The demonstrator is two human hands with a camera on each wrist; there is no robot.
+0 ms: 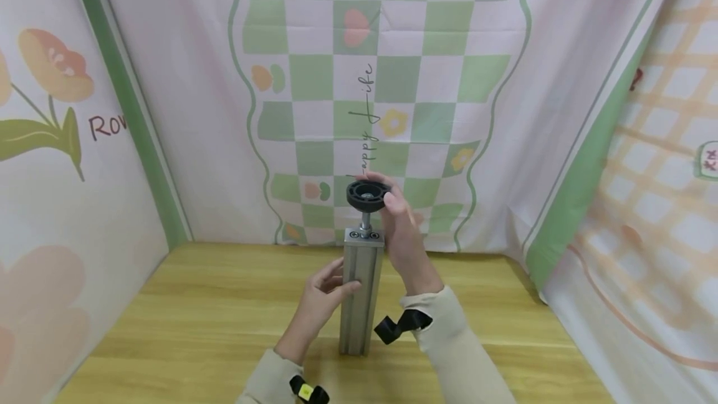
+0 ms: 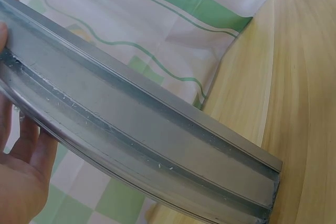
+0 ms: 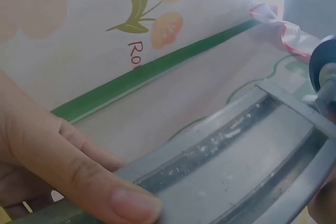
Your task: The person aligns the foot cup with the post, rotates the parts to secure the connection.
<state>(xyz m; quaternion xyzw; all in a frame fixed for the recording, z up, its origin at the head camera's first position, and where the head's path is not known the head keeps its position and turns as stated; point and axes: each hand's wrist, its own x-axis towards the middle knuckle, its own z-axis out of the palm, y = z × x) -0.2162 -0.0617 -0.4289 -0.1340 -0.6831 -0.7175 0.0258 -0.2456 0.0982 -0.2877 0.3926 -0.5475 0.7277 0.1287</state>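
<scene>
A grey aluminium profile stands upright on the wooden table, with grooves along its sides. On top, an end plate with two screws carries a metal stem and a round black levelling foot. My left hand grips the profile about halfway up, thumb on the near side; the left wrist view shows that hand at the profile's edge. My right hand holds the foot's rim from the right, thumb on the near side and fingers behind, partly hidden. At the right wrist view's edge, the foot is cut off.
The wooden table has printed cloth curtains around its back and sides. Each wrist wears a black strap; the right strap sticks out close to the profile.
</scene>
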